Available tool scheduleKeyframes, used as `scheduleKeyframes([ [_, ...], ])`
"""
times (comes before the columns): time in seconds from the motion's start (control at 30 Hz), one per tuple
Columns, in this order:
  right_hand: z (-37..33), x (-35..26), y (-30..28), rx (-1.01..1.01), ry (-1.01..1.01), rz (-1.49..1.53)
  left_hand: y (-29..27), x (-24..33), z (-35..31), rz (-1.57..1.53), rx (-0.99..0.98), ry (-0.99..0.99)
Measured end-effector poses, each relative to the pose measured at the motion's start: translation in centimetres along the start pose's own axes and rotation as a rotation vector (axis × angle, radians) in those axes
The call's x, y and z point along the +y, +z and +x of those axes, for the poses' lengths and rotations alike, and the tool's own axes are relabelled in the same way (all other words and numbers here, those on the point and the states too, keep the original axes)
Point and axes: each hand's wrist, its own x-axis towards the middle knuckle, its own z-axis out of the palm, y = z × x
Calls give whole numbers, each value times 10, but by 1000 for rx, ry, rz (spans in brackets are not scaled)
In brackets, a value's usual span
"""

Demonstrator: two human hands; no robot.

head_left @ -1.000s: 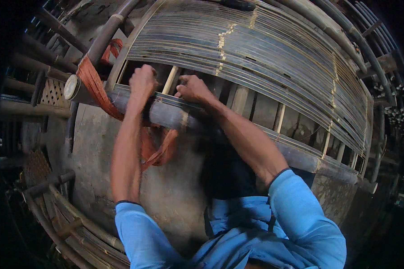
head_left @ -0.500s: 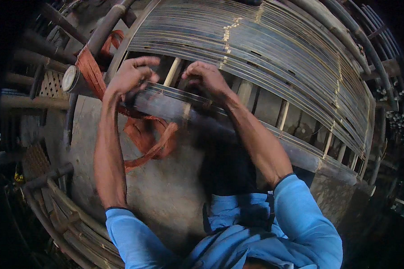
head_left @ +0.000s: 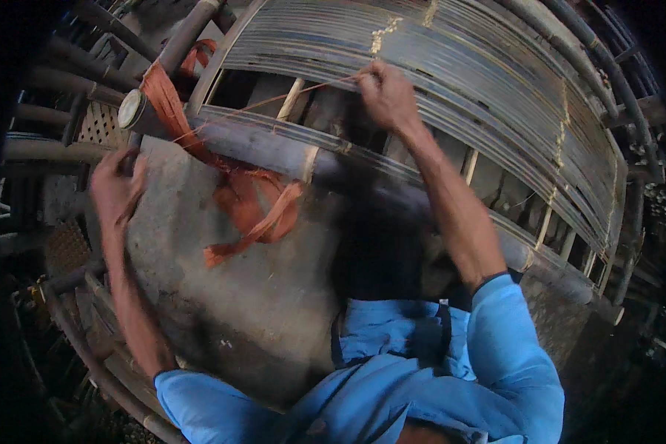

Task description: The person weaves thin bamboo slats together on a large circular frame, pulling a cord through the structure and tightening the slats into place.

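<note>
Right grip [head_left: 388, 96], pinched tight, holds a strand [head_left: 318, 87] running toward eight o'clock; left hand [head_left: 117, 189] lies that way, loosely curled, its hold unclear.

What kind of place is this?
Probably a simple bamboo workshop. You can tell from the big panel of thin slats, the thick bamboo-like pole along its near edge, and the right hand pinching a thin orange strand above them.
</note>
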Motion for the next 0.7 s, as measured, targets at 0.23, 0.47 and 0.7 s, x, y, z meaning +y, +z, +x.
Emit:
scheduleKeyframes([
  [0.23,1,26,19,-4,100,-30,-256,-230,-233,343,-114,-581],
  [0.47,-39,5,35,20,-125,-63,-292,-235,-307,910,-365,-956],
  [0.7,-99,-4,12,-242,155,-10,45,58,-98,-153,151,-516],
])
